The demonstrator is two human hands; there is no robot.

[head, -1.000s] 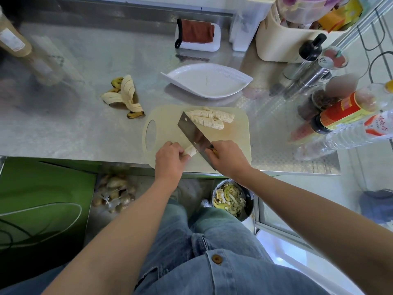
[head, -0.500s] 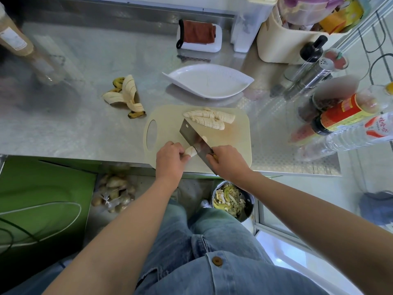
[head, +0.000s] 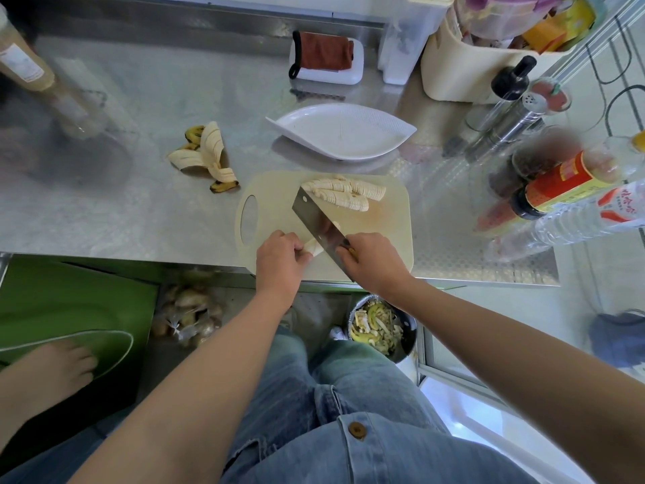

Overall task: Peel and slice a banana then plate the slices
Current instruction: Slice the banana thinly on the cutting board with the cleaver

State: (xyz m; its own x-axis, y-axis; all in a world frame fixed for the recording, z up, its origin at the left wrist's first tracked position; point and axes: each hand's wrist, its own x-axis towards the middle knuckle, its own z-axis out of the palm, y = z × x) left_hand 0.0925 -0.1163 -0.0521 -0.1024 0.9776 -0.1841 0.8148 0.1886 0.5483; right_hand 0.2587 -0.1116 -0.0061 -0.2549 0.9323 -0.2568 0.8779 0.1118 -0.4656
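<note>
Steel counter (head: 139, 211) takes up the upper half of the view. Cream board (head: 391, 221) lies at the counter's near edge, with its handle hole to the left. White leaf-shaped plate (head: 342, 134) sits just behind the board, apart from it. Bin (head: 406, 338) of yellow-green scraps stands on the floor below the counter edge, under the right forearm. Bottles (head: 565, 183) are clustered on the counter, right of the board. Cleaver (head: 316, 218) crosses the board diagonally, its tip far-left and its heel near-right, with the edge down on the banana. Right hand (head: 375, 262) grips the cleaver, fingers wrapped tight round the handle, which is mostly hidden. Left hand (head: 279, 260) is at the board's near-left, its fingers curled together and pinching the stub, knuckles just left of the blade. Peel (head: 206, 155) lies splayed on the counter left of the board, well apart from the hands. Slices (head: 343, 195) lie in two fanned rows along the board's far side, just beyond the cleaver tip, not yet on the plate. Stub (head: 312, 249), peeled and pale, lies on the board's near side between the left fingertips and the blade, touching both. A pale bit (head: 335, 226) shows just right of the blade, possibly a cut slice; the view is too poor to tell.
</note>
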